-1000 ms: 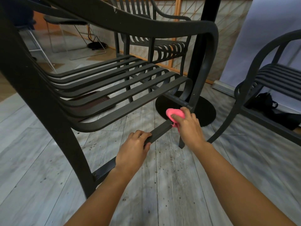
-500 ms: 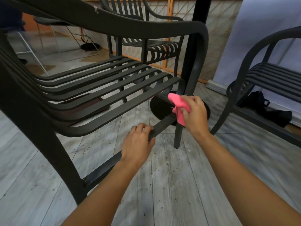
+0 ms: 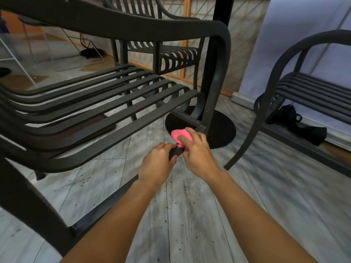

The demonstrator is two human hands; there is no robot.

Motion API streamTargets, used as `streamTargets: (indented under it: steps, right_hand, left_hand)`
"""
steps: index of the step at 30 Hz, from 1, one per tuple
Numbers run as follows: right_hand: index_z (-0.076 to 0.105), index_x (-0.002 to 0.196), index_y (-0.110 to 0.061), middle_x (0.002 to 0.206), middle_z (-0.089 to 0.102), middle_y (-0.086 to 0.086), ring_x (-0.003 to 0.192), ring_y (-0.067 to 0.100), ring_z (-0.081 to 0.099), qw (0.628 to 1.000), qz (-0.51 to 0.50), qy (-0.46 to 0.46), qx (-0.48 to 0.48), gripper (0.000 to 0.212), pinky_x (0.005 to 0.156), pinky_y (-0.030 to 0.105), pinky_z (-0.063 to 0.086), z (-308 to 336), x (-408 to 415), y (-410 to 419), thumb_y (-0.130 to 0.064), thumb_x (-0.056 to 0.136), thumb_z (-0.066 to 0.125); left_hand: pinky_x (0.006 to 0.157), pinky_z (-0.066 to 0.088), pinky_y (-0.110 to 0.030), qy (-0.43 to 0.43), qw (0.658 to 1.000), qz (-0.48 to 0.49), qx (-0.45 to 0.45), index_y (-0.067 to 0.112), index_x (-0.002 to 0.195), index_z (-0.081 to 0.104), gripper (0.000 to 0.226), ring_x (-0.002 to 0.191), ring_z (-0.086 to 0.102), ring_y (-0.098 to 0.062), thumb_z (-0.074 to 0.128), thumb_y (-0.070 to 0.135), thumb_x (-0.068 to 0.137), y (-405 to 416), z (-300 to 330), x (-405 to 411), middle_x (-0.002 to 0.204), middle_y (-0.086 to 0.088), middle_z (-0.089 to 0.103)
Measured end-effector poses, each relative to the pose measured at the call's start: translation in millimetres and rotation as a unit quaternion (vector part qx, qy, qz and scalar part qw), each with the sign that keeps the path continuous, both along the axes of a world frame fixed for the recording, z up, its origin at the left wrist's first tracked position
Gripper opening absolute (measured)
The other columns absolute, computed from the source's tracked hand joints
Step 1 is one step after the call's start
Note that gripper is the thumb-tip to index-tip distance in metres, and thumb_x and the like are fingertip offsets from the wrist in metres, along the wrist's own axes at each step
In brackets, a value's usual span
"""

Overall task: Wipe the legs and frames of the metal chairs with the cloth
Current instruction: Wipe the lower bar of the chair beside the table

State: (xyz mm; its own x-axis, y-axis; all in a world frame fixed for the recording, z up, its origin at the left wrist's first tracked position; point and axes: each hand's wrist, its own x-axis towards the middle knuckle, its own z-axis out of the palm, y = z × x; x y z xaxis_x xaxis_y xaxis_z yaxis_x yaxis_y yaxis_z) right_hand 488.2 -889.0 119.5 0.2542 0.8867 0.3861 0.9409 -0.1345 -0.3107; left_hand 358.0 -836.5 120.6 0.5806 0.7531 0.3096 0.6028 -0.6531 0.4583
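Our left hand [image 3: 156,162] curls round the low crossbar [image 3: 106,205] of the near chair [image 3: 106,103], fingers on top of it. At its two o'clock, touching it, our right hand [image 3: 197,154] grips the pink cloth [image 3: 180,135] and presses it onto the same bar just short of the front leg [image 3: 214,95]. The seat slats hang over the bar at ten o'clock. Behind the leg, at one o'clock, a round black base [image 3: 222,130] lies on the plank floor [image 3: 190,215]. A second chair [image 3: 296,88] stands at three o'clock, a third chair [image 3: 167,52] at twelve, and a black bag [image 3: 296,122] lies under the second.
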Motion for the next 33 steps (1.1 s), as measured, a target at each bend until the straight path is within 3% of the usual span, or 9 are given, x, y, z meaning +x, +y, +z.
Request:
streamTargets:
  steps: [8,12,19,21,23,26,30,33]
  right_hand:
    - [0.039,0.138,-0.024,0.151,0.022,0.005,0.131,0.028,0.024,0.996,-0.033,-0.082,-0.026,0.053,0.106,0.041,0.033,-4.4,4.2,0.3,-0.005,0.091,0.051]
    - [0.034,0.141,-0.025,0.152,0.017,0.006,0.132,0.029,0.021,0.995,-0.063,-0.072,-0.033,0.059,0.107,0.038,0.028,-0.9,11.1,-3.1,-0.003,0.090,0.052]
    - [0.038,0.139,-0.024,0.147,0.023,0.009,0.129,0.032,0.027,0.995,-0.082,-0.048,-0.041,0.054,0.103,0.041,0.032,3.8,24.1,-1.5,-0.006,0.090,0.054]
    - [0.042,0.136,-0.024,0.141,0.031,0.009,0.125,0.030,0.031,0.996,-0.077,0.031,-0.021,0.044,0.100,0.042,0.034,3.2,29.4,2.2,-0.014,0.093,0.049]
    - [0.037,0.135,-0.029,0.131,0.040,0.003,0.117,0.023,0.041,0.994,-0.070,0.081,0.013,0.045,0.097,0.044,0.040,2.4,33.3,5.9,-0.036,0.092,0.049]
    - [0.035,0.132,-0.026,0.120,0.044,-0.005,0.110,0.015,0.046,0.994,-0.080,0.062,0.045,0.053,0.093,0.045,0.045,2.9,39.5,4.5,-0.051,0.087,0.049]
    - [0.037,0.140,-0.021,0.130,0.038,0.005,0.111,0.012,0.038,0.993,-0.062,0.085,0.061,0.047,0.094,0.033,0.045,12.9,44.0,-3.1,-0.020,0.094,0.049]
    - [0.038,0.139,-0.023,0.126,0.039,0.005,0.112,0.012,0.038,0.974,-0.069,0.178,0.125,0.050,0.087,0.018,0.038,26.1,49.0,-2.6,-0.007,0.093,0.047]
  left_hand:
    - [0.076,0.044,-0.022,-0.010,1.000,-0.002,0.003,0.023,0.127,0.053,0.036,0.098,0.058,-0.013,0.057,0.027,0.091,-0.5,-1.9,-0.7,0.114,0.003,0.061]
    - [0.081,0.046,-0.025,-0.011,1.000,0.001,-0.005,0.024,0.129,0.052,0.038,0.100,0.058,-0.013,0.056,0.028,0.092,0.1,-1.1,-0.6,0.117,0.004,0.060]
    - [0.080,0.045,-0.023,-0.008,1.000,0.000,-0.002,0.024,0.130,0.051,0.038,0.101,0.057,-0.011,0.055,0.028,0.092,0.0,-1.2,-0.6,0.118,0.005,0.059]
    - [0.080,0.045,-0.023,-0.009,1.000,0.000,-0.003,0.023,0.130,0.051,0.038,0.100,0.057,-0.012,0.055,0.028,0.092,0.1,-1.4,-0.6,0.118,0.004,0.059]
    - [0.080,0.045,-0.022,-0.010,1.000,0.000,-0.001,0.023,0.130,0.051,0.038,0.100,0.057,-0.011,0.055,0.028,0.092,0.0,-2.0,-0.3,0.118,0.004,0.059]
    - [0.081,0.045,-0.022,-0.010,1.000,-0.001,0.001,0.023,0.130,0.051,0.038,0.100,0.057,-0.011,0.055,0.028,0.092,0.5,-2.5,0.3,0.118,0.005,0.059]
    - [0.082,0.046,-0.022,-0.012,1.000,-0.002,-0.001,0.024,0.129,0.051,0.038,0.099,0.057,-0.010,0.055,0.029,0.092,0.9,-2.9,0.2,0.117,0.005,0.059]
    - [0.081,0.044,-0.020,-0.011,1.000,0.000,-0.001,0.024,0.130,0.050,0.038,0.100,0.056,-0.009,0.054,0.030,0.093,0.5,-3.0,0.5,0.118,0.006,0.058]
